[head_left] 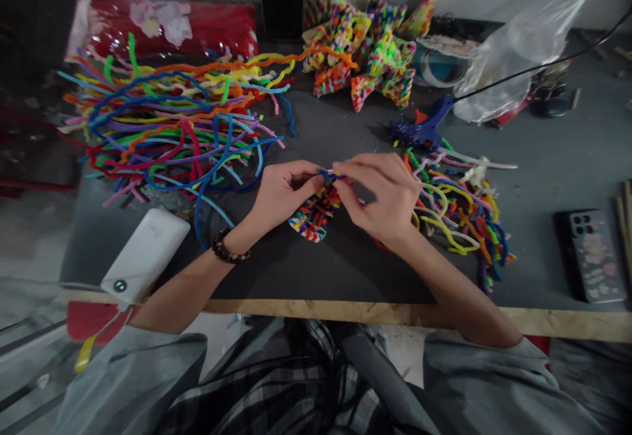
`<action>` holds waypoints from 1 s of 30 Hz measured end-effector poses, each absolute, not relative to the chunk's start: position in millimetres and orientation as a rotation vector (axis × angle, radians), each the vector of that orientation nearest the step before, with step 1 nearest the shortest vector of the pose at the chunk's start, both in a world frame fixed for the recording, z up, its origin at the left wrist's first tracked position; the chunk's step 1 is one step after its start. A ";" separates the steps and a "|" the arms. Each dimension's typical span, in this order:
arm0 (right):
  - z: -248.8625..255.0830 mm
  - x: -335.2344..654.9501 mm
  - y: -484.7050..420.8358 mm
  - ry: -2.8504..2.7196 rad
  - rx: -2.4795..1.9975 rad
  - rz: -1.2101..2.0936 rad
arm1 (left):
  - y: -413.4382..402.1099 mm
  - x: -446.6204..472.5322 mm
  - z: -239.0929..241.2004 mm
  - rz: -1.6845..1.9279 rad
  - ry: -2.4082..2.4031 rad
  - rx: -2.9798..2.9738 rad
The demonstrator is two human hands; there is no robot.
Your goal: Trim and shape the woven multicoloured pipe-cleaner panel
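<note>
Between my two hands is a small multicoloured piece woven from pipe cleaners [312, 219], its wider end hanging down toward the table's front. My left hand [284, 197] grips its upper left edge between thumb and fingers. On the other side, my right hand [382, 195] pinches at the top edge, where short pink and blue pipe cleaner ends show. Whether the right fingers hold a single strand or the woven edge itself is hard to make out. My fingers cover part of the weave.
Long loose pipe cleaners [182, 126] lie at left, shorter ones [454, 208] at right beside a blue glue gun [419, 129]. Finished woven pieces [365, 47] sit at the back. A white power bank [147, 251] and a phone [592, 257] rest near the front edge.
</note>
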State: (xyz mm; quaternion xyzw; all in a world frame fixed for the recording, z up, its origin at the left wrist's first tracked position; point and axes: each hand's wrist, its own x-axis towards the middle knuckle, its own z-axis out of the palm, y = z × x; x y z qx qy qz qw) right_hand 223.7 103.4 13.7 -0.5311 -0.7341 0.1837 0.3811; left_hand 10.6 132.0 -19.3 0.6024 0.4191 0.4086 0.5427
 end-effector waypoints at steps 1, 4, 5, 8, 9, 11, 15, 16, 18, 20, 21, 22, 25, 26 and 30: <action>14.5 221.2 103.9 -1.787 -1.360 0.534 | 131.8 11.0 -19.0 0.976 1.005 1.436; 16.0 215.4 104.4 -1.649 -1.368 0.788 | 129.9 11.9 -17.6 0.967 0.996 1.486; 15.4 214.6 104.4 -1.631 -1.368 0.844 | 129.2 11.8 -17.2 0.965 0.990 1.506; 10.4 214.8 104.5 -1.587 -1.382 0.916 | 127.7 10.4 -17.1 0.976 1.028 1.568; 8.5 215.4 104.6 -1.578 -1.388 0.919 | 127.6 9.6 -17.2 0.981 1.047 1.585; 5.5 216.2 104.7 -1.590 -1.390 0.896 | 127.6 8.4 -17.3 0.984 1.070 1.620; 3.3 215.7 104.8 -1.633 -1.374 0.792 | 126.4 8.6 -15.7 1.001 1.084 1.665; 3.0 215.3 104.8 -1.638 -1.369 0.784 | 125.8 9.1 -15.3 1.002 1.089 1.665; 2.4 214.9 105.0 -1.647 -1.357 0.802 | 124.4 10.0 -14.9 0.995 1.096 1.658; 2.0 214.9 105.2 -1.653 -1.345 0.826 | 123.2 10.4 -14.8 0.983 1.092 1.659; 2.0 215.0 105.4 -1.654 -1.339 0.830 | 122.8 10.4 -14.9 0.978 1.084 1.666; 2.3 215.3 105.6 -1.659 -1.332 0.825 | 122.4 10.2 -14.9 0.975 1.075 1.677; 3.4 216.7 106.6 -1.698 -1.297 0.798 | 122.1 9.4 -14.8 0.973 1.043 1.729; 3.5 217.3 107.1 -1.716 -1.283 0.793 | 122.3 9.2 -14.6 0.972 1.037 1.742; 0.6 219.6 109.1 -1.725 -1.262 0.813 | 124.4 9.6 -14.5 0.970 1.025 1.699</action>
